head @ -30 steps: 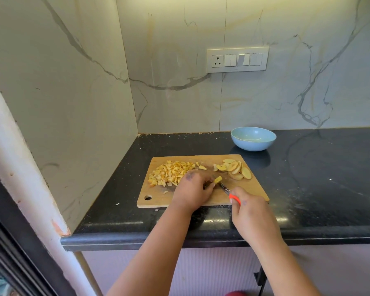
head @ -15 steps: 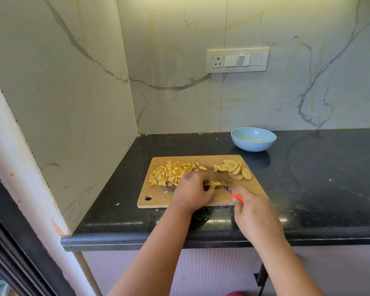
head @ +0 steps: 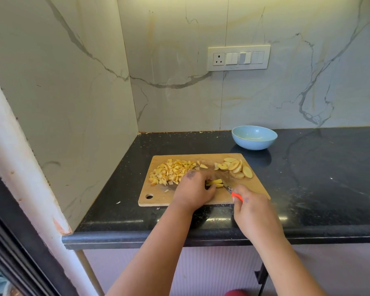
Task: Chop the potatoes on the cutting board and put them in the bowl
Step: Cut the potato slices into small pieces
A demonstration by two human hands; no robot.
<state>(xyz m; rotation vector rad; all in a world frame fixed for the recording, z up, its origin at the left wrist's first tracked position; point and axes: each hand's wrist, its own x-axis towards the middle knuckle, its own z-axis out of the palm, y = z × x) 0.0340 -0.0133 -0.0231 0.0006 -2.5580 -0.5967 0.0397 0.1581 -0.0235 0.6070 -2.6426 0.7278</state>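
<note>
- Head view looks down on a dark surface [head: 308, 189] with a wooden cutting board [head: 158, 197] under both hands.
- Left hand [head: 193, 190]: fingers curled down over a small stack of potato strips [head: 215, 183], pinning them to the board.
- Right hand [head: 254, 212]: wrapped round the orange handle of a knife [head: 229, 188]; the blade runs up and away from it, its edge right beside the left fingertips, at the strips.
- Beyond the left hand, on its outer side: a heap of diced potato [head: 173, 170] lying on the board.
- Beyond the right hand: a fan of uncut potato slices [head: 236, 168], overlapping, near the board's far corner.
- Farther off past the slices: a pale blue bowl [head: 254, 137] on the surface, apart from the board; no potato visible inside.
- Judgement: chopping is past halfway; nothing transferred yet.
- Handling, as I read it: raw potato is firm, light, and its cut faces wet and slippery; thin strips will skate under the blade. Hold them from above, fingertips tucked back from the edge.
- The dice are loose and small; better scooped in cupped hands or scraped off the board over the bowl than pinched.
</note>
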